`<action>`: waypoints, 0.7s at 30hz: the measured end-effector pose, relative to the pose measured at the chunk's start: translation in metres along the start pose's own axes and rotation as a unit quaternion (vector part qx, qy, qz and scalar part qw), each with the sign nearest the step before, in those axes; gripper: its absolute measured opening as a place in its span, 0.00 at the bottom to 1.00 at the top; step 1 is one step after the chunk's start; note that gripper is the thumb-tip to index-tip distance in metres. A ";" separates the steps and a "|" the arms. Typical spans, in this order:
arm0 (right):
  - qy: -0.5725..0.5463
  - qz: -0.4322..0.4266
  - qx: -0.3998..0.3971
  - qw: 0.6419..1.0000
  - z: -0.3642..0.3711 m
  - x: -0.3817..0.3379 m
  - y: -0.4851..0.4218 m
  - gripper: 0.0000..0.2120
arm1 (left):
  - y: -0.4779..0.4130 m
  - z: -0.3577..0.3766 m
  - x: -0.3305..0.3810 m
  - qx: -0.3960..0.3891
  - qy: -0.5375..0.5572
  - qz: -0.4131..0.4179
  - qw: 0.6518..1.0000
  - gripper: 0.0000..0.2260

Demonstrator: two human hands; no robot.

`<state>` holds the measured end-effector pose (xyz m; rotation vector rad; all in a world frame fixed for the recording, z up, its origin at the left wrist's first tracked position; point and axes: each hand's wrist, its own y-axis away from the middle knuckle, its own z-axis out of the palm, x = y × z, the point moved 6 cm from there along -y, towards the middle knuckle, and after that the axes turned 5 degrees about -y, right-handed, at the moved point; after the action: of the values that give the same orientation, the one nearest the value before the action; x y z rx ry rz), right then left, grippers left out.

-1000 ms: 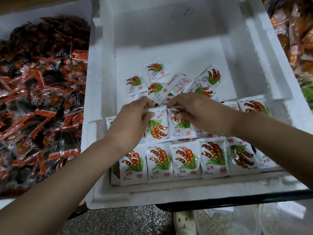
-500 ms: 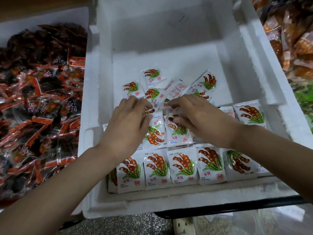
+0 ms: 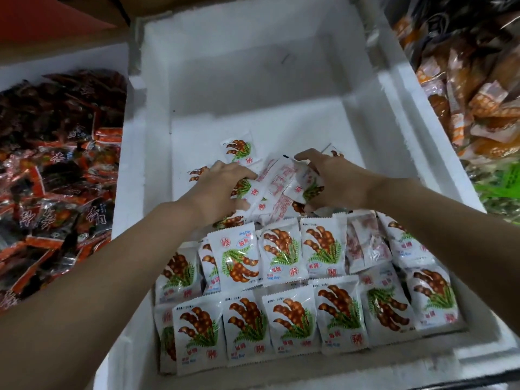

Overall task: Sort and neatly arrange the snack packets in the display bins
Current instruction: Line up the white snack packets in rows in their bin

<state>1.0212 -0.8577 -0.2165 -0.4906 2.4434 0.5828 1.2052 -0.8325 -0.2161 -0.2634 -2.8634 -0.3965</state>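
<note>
A white foam bin [image 3: 399, 114] holds small white snack packets printed with brown pods and green leaves. Two tidy rows of packets [image 3: 284, 322] stand along the bin's near side. Behind them lies a loose heap of packets [image 3: 274, 187] in the middle of the bin floor. My left hand [image 3: 222, 190] and my right hand [image 3: 334, 181] sit on either side of this heap, fingers curled round its packets and pressing them together. One single packet [image 3: 237, 149] lies flat just beyond the heap.
A bin of dark red-and-black wrapped snacks [image 3: 53, 170] fills the left side. Orange and brown snack bags [image 3: 475, 94] pile up at the right, with green packaging [image 3: 503, 184] below them. The far half of the white bin's floor is bare.
Both hands have moved away from the second row to the loose heap farther back and closed in on it from both sides. The view has tilted closer to the bin.
</note>
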 end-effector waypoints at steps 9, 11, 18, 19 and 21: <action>-0.057 -0.038 0.135 0.988 -0.026 -0.008 0.011 0.25 | 0.000 -0.022 0.014 0.119 -0.035 0.077 0.989 0.08; -0.062 -0.074 0.188 0.977 -0.034 -0.017 0.020 0.20 | 0.013 -0.034 0.017 0.179 0.040 0.080 0.980 0.07; -0.185 -0.130 0.202 0.953 -0.032 -0.063 0.048 0.16 | 0.068 -0.068 0.007 0.345 0.128 0.000 0.930 0.08; -0.208 -0.123 0.197 0.950 -0.028 -0.070 0.049 0.19 | 0.077 -0.071 0.004 0.363 0.134 -0.010 0.922 0.08; -0.271 -0.091 0.157 0.945 -0.017 -0.080 0.049 0.26 | 0.095 -0.075 -0.003 0.384 0.159 -0.036 0.909 0.07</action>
<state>1.0530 -0.8079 -0.1412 -0.3593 1.8894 0.2014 1.2433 -0.7641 -0.1237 0.0556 -2.4668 0.6237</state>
